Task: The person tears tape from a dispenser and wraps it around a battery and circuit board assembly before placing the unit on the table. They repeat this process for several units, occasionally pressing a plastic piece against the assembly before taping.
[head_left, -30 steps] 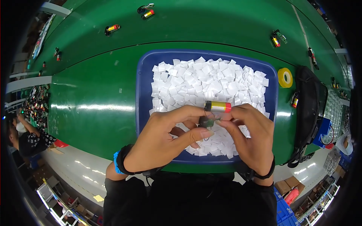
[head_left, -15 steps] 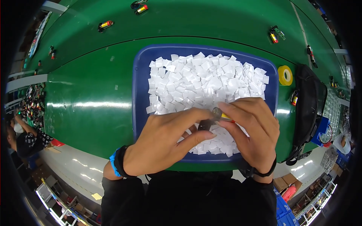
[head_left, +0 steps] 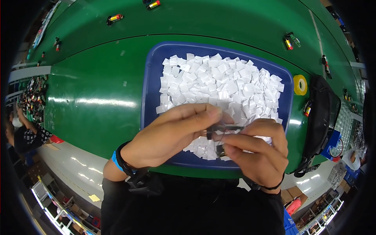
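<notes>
So, from the head view, a small electronic assembly [head_left: 226,128] was up in midair over the blue tray [head_left: 147,78]. The right hand [head_left: 260,152] had it pinched in the fingertips; the left hand [head_left: 168,135] was curled by the other end, though with the blur I couldn't tell its exact grip. Progress-wise, I'd call this unit partway handled, since it wasn't set down yet. Loads of white squares [head_left: 219,78] filled the tray, and several battery units [head_left: 116,18] lay around the green table [head_left: 90,86], untouched by either hand
</notes>
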`<state>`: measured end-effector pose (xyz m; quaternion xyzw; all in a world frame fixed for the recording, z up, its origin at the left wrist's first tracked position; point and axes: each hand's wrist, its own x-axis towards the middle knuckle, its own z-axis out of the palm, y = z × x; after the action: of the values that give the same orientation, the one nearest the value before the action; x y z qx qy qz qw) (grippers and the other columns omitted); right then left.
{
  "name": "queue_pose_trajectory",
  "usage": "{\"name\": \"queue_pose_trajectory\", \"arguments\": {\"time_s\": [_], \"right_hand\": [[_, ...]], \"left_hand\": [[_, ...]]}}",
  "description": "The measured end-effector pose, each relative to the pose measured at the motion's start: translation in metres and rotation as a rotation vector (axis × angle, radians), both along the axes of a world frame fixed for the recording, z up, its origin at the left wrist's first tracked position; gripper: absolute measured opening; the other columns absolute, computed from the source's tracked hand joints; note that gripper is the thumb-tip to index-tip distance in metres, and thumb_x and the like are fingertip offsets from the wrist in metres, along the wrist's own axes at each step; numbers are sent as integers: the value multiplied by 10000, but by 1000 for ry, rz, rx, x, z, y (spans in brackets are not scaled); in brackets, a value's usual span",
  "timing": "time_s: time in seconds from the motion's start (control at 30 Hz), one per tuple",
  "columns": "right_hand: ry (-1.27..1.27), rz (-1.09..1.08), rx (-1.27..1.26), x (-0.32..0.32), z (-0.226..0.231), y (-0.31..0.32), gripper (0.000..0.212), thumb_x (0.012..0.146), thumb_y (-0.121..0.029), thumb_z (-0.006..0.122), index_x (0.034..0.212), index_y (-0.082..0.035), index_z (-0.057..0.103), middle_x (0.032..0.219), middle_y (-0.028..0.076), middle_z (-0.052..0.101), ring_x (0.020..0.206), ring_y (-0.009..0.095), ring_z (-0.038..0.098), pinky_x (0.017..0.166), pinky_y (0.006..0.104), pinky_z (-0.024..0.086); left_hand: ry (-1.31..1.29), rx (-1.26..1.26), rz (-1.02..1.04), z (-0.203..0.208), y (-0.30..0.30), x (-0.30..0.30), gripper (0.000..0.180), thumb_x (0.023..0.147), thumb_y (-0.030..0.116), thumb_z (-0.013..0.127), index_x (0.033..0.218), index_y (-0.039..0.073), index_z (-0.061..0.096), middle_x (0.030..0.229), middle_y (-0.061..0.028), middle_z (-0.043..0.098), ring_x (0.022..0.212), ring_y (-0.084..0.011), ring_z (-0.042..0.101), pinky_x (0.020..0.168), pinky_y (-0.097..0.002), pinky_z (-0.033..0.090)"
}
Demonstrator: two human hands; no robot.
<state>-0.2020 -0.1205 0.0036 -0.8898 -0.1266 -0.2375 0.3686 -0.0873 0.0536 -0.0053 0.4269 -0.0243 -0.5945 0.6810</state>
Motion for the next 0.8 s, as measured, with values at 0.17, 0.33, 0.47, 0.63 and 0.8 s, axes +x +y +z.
{"name": "queue_pose_trajectory", "arguments": {"time_s": [0.17,0.33,0.47,0.63,0.8], "right_hand": [[-54,-77,-10,2,-2,-6,203,626,-18,817,791,-23,699,915,52,733,799,199,602,553,288,486],[-63,-61,-86,2,4,-7,201,623,-35,826,784,-25,705,900,49,735,781,181,599,545,281,467],[-92,-104,-236,2,8,1,181,625,-48,825,756,-19,704,846,75,738,744,193,583,581,319,467],[-89,-152,-325,5,13,-2,148,635,-76,820,736,-21,727,824,66,743,724,192,571,606,357,471],[-63,-142,-324,1,10,-3,152,627,-76,823,742,-29,737,829,57,744,730,190,566,625,368,474]], "left_hand": [[-218,-10,152,11,-2,-12,217,968,47,522,1166,-15,581,1151,-122,604,1177,-201,534,1014,-357,414],[-214,75,-90,14,2,-5,333,897,-50,578,1229,-23,576,1170,-116,621,1111,-179,590,919,-307,486],[-537,99,-94,6,1,-13,410,849,-104,611,1247,-6,584,1216,-107,624,1042,-150,622,827,-264,514],[-555,-51,-19,6,3,-14,423,841,-80,660,1249,14,600,1250,-99,623,1025,-129,627,795,-260,520],[-642,97,-74,2,0,-11,446,816,-50,728,1242,2,605,1215,-113,642,986,-135,650,784,-258,522]]}}
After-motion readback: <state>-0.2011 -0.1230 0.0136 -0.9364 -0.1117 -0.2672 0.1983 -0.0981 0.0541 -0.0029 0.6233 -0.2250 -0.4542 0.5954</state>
